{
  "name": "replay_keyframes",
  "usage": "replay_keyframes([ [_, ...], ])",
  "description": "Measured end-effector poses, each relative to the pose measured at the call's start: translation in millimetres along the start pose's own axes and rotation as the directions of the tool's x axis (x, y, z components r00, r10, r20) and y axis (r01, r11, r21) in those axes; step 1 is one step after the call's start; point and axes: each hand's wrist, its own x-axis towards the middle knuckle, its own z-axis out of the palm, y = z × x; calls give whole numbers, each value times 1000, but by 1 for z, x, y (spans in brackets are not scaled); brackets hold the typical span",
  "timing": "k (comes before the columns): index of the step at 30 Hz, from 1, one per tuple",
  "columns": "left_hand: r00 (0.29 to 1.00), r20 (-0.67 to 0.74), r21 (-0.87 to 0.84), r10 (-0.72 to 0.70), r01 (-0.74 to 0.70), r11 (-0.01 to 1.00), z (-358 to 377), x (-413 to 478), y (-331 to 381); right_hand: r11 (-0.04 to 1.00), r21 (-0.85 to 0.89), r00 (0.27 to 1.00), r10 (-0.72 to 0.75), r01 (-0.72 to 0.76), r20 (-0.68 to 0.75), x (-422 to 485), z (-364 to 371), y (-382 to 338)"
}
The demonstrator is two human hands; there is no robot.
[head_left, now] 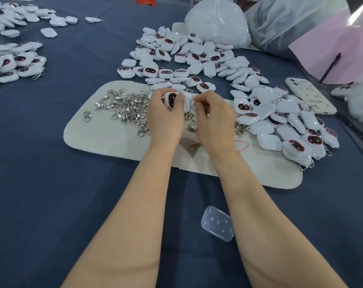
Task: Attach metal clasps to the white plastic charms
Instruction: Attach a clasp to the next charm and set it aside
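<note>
Pinching half-hidden clasp (192, 105), right hand (214, 119) (left hand (166, 119) round charm (172, 100))

A blue-clothed table (51, 183) carries a white mat (105, 138) at centre, strewn with clasps (124, 107). Charms (197, 59) are heaped far and right of the mat, with more far left. A phone (309, 96) lies right, a clear case (217, 223) near, and bags (218, 23) and a pink sheet (332, 55) far right.

Both forearms bare, stretched fwd, wrists near each other. Left grip (166, 119) curled round a charm (172, 100). Right grip (216, 119): fingers curled, thumb + forefinger pinching charm's edge.
</note>
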Motion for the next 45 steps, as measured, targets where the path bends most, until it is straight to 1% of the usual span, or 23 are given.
replay_keyframes([
  [3,991,-2,129,134,-133,983,-1,-3,0,998,-55,998,-15,19,55,0,0,1],
  [5,982,2,165,189,-187,968,-2,-5,-1,997,-68,996,-16,22,83,1,1,1],
  [7,974,5,186,228,-225,957,-3,-6,-1,998,-66,996,-18,24,88,0,1,0],
  [9,976,7,181,218,-215,960,-2,-5,0,999,-45,997,-13,16,75,-1,2,0],
  [10,983,7,156,183,-181,971,-1,-4,0,1000,-10,998,11,-10,67,-1,2,-1],
  [11,993,7,95,114,-115,989,0,-3,0,998,43,996,53,-56,65,-1,2,-1],
  [12,1000,12,0,17,-17,1000,1,-1,0,988,104,992,104,-111,73,0,2,-1],
  [13,996,25,-110,-89,91,990,1,-1,1,972,163,984,156,-169,90,1,3,-1],
  [14,982,45,-211,-182,188,959,2,0,1,952,212,974,199,-219,112,2,3,-1],
  [16,951,93,-330,-294,308,892,2,1,2,922,264,957,251,-282,144,4,4,0],
  [19,918,168,-427,-358,396,813,1,2,4,915,292,959,256,-280,120,5,4,0],
  [21,894,215,-491,-394,448,747,-1,3,6,923,281,964,243,-264,108,5,4,1],
  [25,837,283,-571,-469,540,618,-4,3,6,972,140,976,172,-190,134,2,7,2],
  [27,826,294,-599,-482,552,580,-4,3,5,976,105,974,173,-189,144,2,7,2],
  [29,824,297,-610,-483,553,567,-4,3,5,968,134,973,197,-212,120,3,6,1],
  [33,829,298,-586,-473,550,595,-1,1,7,948,237,977,211,-214,39,4,3,-3],
  [37,852,303,-530,-427,523,667,1,0,7,940,289,982,191,-183,0,4,2,-6],
  [39,871,262,-485,-416,491,724,1,0,7,955,253,987,160,-152,-12,3,1,-6],
  [41,903,189,-420,-386,429,799,3,0,6,980,173,994,106,-101,-22,3,0,-5],
  [43,944,117,-364,-309,330,871,3,-1,6,995,84,999,51,-50,-11,2,-1,-3],
  [45,978,54,-302,-203,209,930,2,-1,7,1000,26,1000,18,-18,16,2,-2,-3],
])
